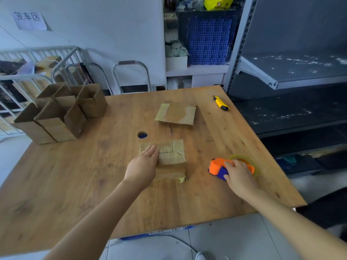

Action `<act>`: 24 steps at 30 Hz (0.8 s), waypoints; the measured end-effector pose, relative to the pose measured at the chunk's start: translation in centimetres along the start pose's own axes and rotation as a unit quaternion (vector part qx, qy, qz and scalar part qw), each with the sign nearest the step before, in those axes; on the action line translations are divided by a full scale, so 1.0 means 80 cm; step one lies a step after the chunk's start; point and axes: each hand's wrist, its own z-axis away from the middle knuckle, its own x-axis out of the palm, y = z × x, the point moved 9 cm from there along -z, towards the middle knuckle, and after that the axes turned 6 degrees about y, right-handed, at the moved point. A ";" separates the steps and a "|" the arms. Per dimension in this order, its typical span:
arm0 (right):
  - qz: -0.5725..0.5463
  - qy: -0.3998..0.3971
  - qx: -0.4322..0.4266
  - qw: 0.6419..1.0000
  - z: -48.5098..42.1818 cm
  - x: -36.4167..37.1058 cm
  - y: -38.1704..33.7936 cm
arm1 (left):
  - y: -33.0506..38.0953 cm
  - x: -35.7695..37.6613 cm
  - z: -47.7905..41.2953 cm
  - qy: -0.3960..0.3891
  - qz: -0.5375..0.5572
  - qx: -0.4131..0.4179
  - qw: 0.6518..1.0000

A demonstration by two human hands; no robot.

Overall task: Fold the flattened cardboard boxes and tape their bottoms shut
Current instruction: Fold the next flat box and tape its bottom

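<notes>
One box [171,156] on the go right now, standing bottom-up near the middle of the table [75,184], just this side of the cable hole [142,135]. Flat across the closed flaps: left hand [144,166], fingers straight, pressing down rather than gripping. Just to the right of the box: right hand [238,175], fingers curled over the orange and purple tape dispenser [217,167], dispenser resting on the wood.

Tips for the taping step, going by this layout:
- Keep that left palm pushing to hold the two flaps tight together, no gap at the seam.
- Start the tape partway down one side wall, not at the edge, then pull straight along the seam and down the opposite wall.
- Shift the left hand off the centre line first, otherwise tape over fingers.
- Rub the strip down afterwards.
- Looks pretty reused, this cardboard, old tape all over it, so press hard for a decent stick.

Head count, moving outward:
- One box under the hand.
- One flattened box [175,113] further back, not yet folded.
- Finished open boxes [58,113] bunched at the far left corner, probably six, though hard to be sure with all the overlap.
- One tape dispenser with one clear roll [242,158].
- One yellow utility knife [220,103] near the far right edge, well apart from everything else.
</notes>
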 end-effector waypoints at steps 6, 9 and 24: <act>0.057 -0.026 -0.025 0.998 0.007 0.019 0.025 | 0.003 0.002 -0.006 -0.001 -0.012 -0.006 1.000; 0.057 -0.020 -0.036 0.997 0.007 0.020 0.033 | 0.002 0.005 -0.003 -0.010 -0.015 -0.008 1.000; -0.370 -0.044 -0.004 0.928 -0.020 -0.089 -0.036 | -0.009 -0.005 0.000 0.030 0.039 0.000 0.999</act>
